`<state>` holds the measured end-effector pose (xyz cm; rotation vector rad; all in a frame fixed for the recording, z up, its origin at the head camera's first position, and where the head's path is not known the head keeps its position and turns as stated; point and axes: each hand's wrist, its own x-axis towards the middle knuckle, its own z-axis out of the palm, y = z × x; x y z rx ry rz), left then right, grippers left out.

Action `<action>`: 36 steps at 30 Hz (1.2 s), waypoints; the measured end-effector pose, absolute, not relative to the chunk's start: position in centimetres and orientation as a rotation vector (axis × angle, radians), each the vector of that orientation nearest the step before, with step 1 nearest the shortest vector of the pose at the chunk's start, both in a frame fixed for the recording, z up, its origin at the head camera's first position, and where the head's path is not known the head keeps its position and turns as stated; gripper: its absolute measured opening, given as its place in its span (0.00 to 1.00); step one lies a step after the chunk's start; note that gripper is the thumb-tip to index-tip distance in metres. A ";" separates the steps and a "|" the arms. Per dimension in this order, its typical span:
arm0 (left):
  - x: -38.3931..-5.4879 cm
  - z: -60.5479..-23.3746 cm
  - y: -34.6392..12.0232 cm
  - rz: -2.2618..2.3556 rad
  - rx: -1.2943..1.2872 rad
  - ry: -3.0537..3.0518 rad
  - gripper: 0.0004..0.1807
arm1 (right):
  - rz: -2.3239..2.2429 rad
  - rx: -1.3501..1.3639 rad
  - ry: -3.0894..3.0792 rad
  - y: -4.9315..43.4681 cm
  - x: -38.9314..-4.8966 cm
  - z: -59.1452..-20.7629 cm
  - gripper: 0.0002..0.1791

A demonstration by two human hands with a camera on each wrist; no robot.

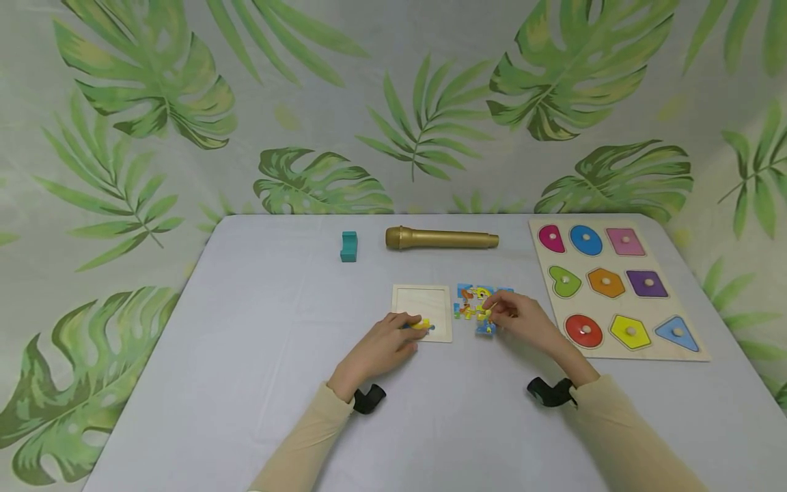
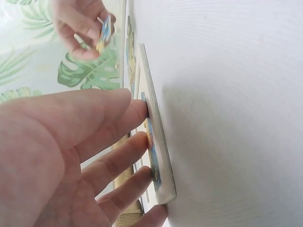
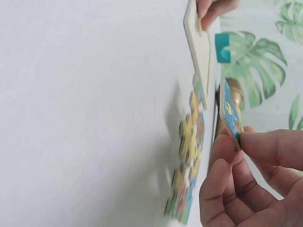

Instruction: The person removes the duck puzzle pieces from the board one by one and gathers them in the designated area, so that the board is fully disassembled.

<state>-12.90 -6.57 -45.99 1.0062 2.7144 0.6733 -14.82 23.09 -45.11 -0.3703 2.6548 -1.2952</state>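
Observation:
My left hand rests at the lower left of a shallow wooden puzzle tray. Its fingertips touch a yellow and blue jigsaw piece lying inside, along the near rim. In the left wrist view those fingers are spread and only slightly bent. To the right of the tray, my right hand pinches another jigsaw piece between thumb and fingers, raised above the table. Beneath and beside it lies a cluster of colourful loose jigsaw pieces, partly hidden by that hand.
A wooden board of knobbed coloured shapes lies at the right. A gold microphone and a small teal block lie toward the back of the white table. Leaf-patterned cloth hangs behind.

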 end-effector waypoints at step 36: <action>-12.6 -46.5 -7.3 0.695 1.056 2.704 0.21 | -1.067 -0.282 2.824 25.4 -12.8 -45.6 0.06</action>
